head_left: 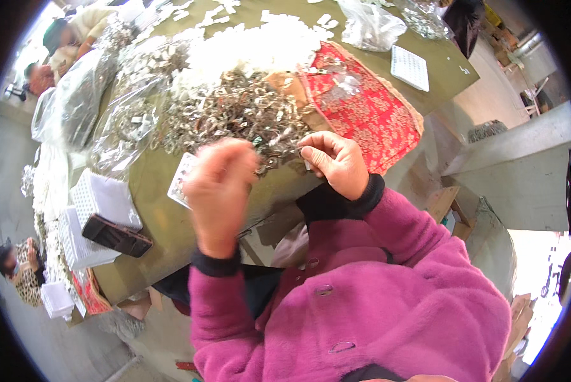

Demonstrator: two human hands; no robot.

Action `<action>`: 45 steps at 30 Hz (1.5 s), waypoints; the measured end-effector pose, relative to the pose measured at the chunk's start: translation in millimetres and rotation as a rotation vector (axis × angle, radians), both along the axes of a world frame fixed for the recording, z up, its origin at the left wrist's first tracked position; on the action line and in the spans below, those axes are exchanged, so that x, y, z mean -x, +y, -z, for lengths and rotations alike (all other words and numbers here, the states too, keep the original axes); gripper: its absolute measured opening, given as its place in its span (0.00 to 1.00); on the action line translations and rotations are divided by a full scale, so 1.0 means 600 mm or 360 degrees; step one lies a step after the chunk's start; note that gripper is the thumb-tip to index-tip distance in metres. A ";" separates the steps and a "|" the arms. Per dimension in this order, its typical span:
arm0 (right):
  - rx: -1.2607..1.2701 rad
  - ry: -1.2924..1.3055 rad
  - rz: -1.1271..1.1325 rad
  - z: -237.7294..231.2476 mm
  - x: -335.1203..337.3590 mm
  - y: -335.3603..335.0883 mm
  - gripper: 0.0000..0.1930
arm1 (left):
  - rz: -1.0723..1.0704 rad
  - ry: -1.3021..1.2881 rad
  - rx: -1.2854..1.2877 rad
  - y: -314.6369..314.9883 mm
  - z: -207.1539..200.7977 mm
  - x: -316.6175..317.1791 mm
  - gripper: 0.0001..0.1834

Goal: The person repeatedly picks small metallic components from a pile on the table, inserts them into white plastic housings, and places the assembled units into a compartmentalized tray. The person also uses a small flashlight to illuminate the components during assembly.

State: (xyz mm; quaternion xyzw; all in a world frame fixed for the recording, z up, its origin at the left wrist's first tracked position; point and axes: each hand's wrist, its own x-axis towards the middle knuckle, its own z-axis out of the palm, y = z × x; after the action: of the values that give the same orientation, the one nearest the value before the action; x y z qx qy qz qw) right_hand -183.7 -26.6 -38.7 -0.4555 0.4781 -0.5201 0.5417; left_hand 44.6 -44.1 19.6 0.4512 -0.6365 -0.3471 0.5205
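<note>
My left hand is smeared by motion above the table's near edge, so its fingers cannot be made out. Partly behind it lies a white tray with rows of small marks. My right hand is closed in a pinch, thumb against forefinger, over the near edge of the pile. A tiny pale and dark piece shows at those fingertips, too small to name. Just beyond both hands spreads a heap of small curved metal pieces. Farther back is a big mound of small white pieces.
A red floral cloth lies right of the heap. Another white tray is at the far right, near a clear plastic bag. Stacked white trays and a dark phone-like case stand left. Other people sit across the table.
</note>
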 end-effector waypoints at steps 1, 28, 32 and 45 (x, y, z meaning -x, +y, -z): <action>-0.0019 -0.0088 0.0003 -0.001 0.001 0.002 0.09 | 0.0012 -0.0205 -0.0018 0.008 0.019 0.037 0.10; 0.0804 0.0419 -0.0138 -0.019 0.042 -0.028 0.06 | 0.0064 -0.0223 0.0240 0.010 0.043 0.101 0.11; 0.0590 0.0189 -0.0200 -0.025 0.050 -0.035 0.07 | 0.0209 0.0057 0.0143 -0.008 0.045 0.111 0.11; 0.0436 0.0610 -0.0001 -0.032 0.088 -0.058 0.06 | -0.0036 -0.0505 0.0638 -0.036 0.041 0.161 0.07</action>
State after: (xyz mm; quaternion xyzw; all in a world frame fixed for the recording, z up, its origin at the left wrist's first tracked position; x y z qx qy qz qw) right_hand -236.6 -61.6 -19.3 -0.6153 0.4970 -0.4841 0.3742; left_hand -51.9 -65.5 -5.0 0.3949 -0.7611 -0.1330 0.4971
